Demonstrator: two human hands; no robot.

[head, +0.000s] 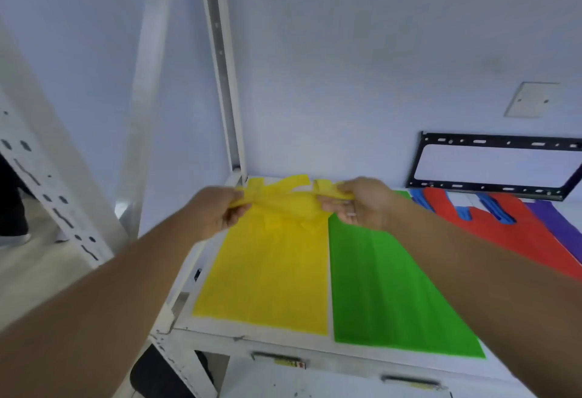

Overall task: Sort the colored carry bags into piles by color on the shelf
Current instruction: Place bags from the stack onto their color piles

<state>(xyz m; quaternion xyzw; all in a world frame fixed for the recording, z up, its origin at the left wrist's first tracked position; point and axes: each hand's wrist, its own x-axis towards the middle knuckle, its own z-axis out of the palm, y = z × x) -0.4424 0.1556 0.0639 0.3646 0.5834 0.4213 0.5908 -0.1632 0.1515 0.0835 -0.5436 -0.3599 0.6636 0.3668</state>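
Flat on the white metal shelf (220, 330), left to right: yellow carry bag (267, 271), green carry bag (387, 287) just beside it, then overlapping red bag (529, 231), purple bag (563, 224) and blue bag (497, 208). Pinched at the yellow bag's raised handle end between thumb and fingers of left hand (217, 208) and right hand (362, 202). Unreadable through blur: yellow labels (288, 362) on the shelf's front edge.

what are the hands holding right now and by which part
The yellow bag, held at its far handle end: left hand pinches the left handle, right hand the right one.
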